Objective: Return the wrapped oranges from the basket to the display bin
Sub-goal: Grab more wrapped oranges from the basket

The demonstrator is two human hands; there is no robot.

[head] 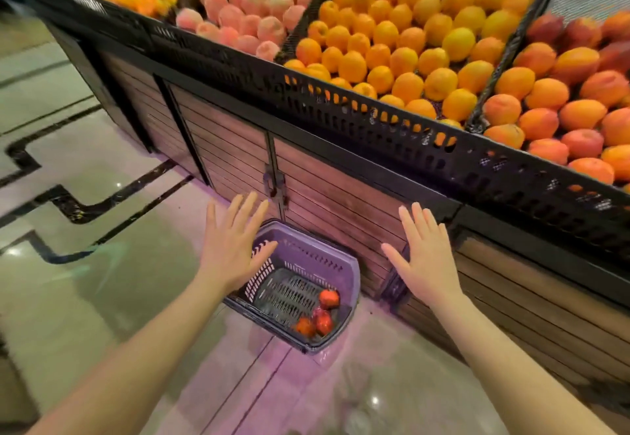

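- The display bin (392, 117) sits way up top, packed full of oranges, so anything dropped in carelessly could roll right off the pile.
- The purple basket (347, 274) is on the floor, tipped against the stand; a bump might spill it.
- Wrapped oranges (322, 315) are bunched in its near corner, slippery-looking film.
- Left hand (231, 250) and right hand (426, 260) hang spread, empty.

Bright overhead light; floor (102, 281) glare spots; edges blurred, wide-angle warped.

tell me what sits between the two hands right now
In the head view, the purple basket on the floor, with reddish wrapped fruit in its near corner, lies between the open left hand and right hand.
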